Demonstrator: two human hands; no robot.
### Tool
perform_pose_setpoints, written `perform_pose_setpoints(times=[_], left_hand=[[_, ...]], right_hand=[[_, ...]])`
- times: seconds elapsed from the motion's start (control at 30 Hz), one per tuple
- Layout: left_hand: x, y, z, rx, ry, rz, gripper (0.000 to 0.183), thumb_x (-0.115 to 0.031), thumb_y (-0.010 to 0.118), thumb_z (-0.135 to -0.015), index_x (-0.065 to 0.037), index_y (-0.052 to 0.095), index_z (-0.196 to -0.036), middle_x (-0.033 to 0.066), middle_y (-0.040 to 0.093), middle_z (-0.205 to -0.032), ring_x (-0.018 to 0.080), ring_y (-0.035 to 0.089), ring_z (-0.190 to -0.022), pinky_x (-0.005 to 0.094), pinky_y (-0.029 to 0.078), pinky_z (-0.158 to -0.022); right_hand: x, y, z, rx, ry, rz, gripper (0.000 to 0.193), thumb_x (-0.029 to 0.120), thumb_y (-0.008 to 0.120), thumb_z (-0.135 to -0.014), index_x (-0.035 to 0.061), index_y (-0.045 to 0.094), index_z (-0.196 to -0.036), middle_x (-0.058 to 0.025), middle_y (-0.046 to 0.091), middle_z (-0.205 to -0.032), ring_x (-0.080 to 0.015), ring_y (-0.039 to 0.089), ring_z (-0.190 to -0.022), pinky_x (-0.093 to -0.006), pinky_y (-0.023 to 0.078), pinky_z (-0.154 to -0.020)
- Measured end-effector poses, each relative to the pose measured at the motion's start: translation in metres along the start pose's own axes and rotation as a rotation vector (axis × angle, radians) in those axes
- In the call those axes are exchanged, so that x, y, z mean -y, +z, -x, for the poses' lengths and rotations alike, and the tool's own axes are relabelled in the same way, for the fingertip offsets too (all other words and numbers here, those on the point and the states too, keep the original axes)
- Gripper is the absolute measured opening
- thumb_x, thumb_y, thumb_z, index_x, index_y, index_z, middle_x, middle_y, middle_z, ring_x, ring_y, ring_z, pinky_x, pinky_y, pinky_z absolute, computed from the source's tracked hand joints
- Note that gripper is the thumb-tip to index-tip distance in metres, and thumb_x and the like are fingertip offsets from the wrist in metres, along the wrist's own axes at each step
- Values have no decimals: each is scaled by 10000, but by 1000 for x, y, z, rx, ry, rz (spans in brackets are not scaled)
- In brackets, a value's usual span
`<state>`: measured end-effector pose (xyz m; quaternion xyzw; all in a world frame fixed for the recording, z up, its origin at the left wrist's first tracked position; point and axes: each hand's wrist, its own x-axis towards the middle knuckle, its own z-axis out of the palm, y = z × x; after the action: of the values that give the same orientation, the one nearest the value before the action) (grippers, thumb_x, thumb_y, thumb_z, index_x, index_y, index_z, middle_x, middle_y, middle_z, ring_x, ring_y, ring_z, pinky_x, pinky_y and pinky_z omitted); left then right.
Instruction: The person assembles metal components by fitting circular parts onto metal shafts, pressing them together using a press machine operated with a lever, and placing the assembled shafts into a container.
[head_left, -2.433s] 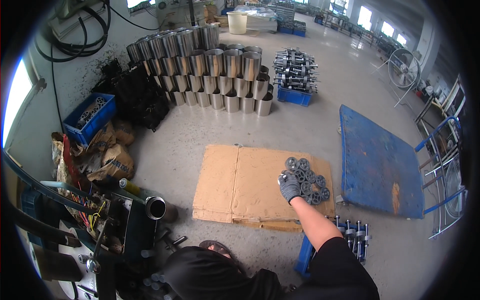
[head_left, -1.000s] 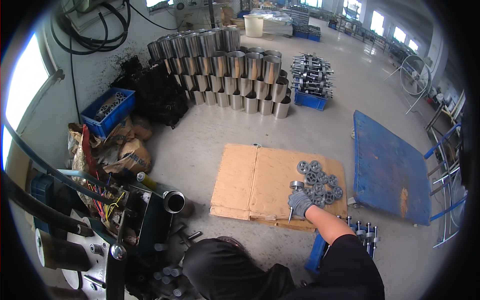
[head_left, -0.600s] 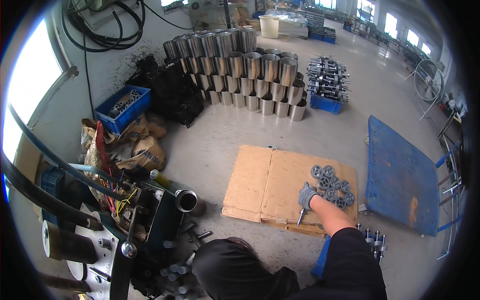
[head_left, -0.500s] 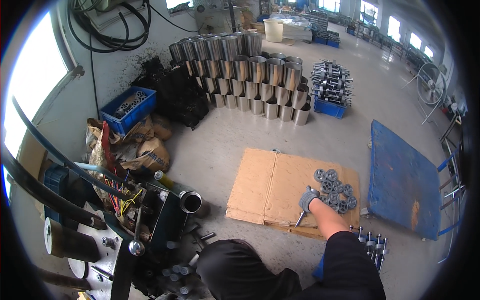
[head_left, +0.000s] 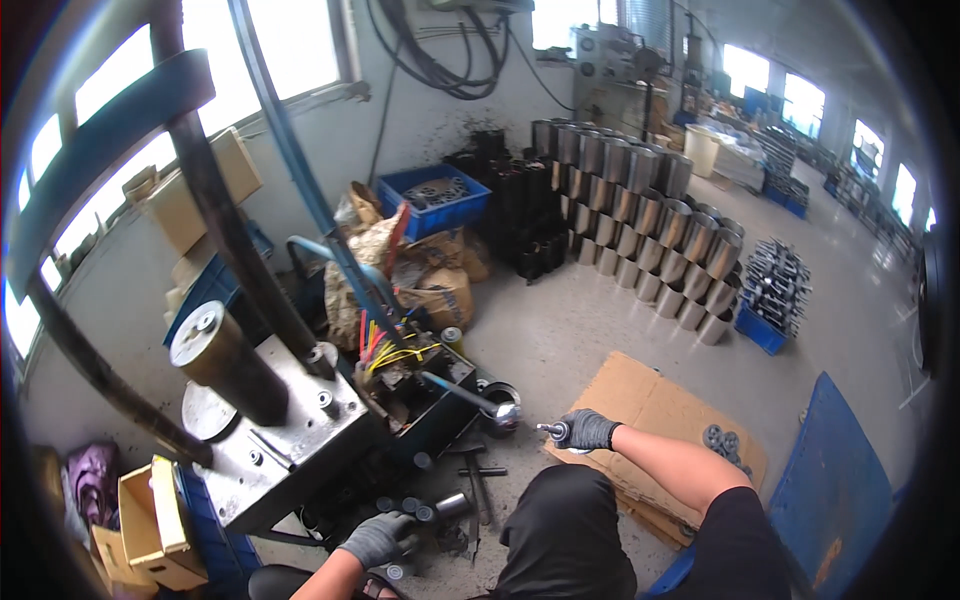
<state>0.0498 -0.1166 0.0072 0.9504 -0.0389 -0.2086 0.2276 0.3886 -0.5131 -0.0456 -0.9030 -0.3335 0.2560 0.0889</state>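
My right hand [head_left: 590,431], in a grey glove, is closed around a metal shaft [head_left: 552,429] whose end sticks out to the left. It hangs above the near left edge of a flat cardboard sheet [head_left: 640,395]. Grey spoked wheels [head_left: 728,443] lie on that sheet, partly behind my right forearm. My left hand [head_left: 378,540], gloved too, is low beside the machine with its fingers apart. Several short dark cylinders [head_left: 412,506] stand on the floor right by its fingers, and a shiny metal cylinder [head_left: 453,506] is just beyond them.
At left stands a press with a steel table [head_left: 290,440], a ball-ended lever [head_left: 507,413] and exposed wires. Stacked metal sleeves [head_left: 640,220] rise behind. A blue bin of shafts [head_left: 762,330], a tilted blue board [head_left: 835,480] and an open yellow box [head_left: 155,525] are around.
The view has swung left toward the machine. My right hand has left the wheels and moved left with the shaft. My left hand has come into view by the dark cylinders.
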Motion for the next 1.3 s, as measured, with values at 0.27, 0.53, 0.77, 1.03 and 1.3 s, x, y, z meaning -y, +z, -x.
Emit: perform_pose_setpoints(times=[0.27, 0.53, 0.77, 1.03, 1.3], left_hand=[[-44, -32, -13, -537, 201, 780, 834, -268, 863, -843, -67, 451, -1539, 200, 588, -1367, 329, 581, -1292, 415, 450, -1141], [-27, -48, 26, -724, 146, 1415, 551, -207, 765, -978, -35, 531, -1446, 53, 692, -1165, 138, 662, -1044, 319, 552, -947], [-13, -44, 56, -768, 99, 1674, 619, -386, 626, -1037, -11, 494, -1511, 120, 716, -1182, 178, 691, -1075, 351, 573, -966], [-19, -48, 62, -924, 56, 1865, 460, -261, 535, -1073, -31, 537, -1472, 70, 713, -1156, 145, 681, -1027, 300, 562, -956], [-26, -46, 58, -1018, -71, 1510, 577, -396, 572, -1067, -10, 509, -1491, 90, 696, -1194, 142, 648, -1069, 307, 521, -995]], right_hand=[[290, -94, 3, 261, -524, -262, 357, 404, 854, -881, 99, 761, -1039, -72, 764, -892, -172, 697, -829, -369, 561, -790], [368, -91, 16, 274, -587, -832, 494, 80, 850, -878, 28, 662, -1332, -67, 724, -1244, -166, 661, -1156, -351, 544, -1034], [360, -71, 22, 91, -567, -1166, 547, -238, 472, -799, -20, 639, -1273, -74, 695, -1217, -173, 677, -1156, -335, 535, -1061], [377, -40, 46, 97, -610, -1034, 624, -153, 599, -871, 22, 502, -1462, -93, 680, -1163, -159, 631, -1167, -323, 526, -1033], [373, -14, 49, 201, -703, -1050, 831, 38, 811, -923, 137, 368, -1620, -104, 684, -1153, -152, 690, -992, -347, 617, -850]])
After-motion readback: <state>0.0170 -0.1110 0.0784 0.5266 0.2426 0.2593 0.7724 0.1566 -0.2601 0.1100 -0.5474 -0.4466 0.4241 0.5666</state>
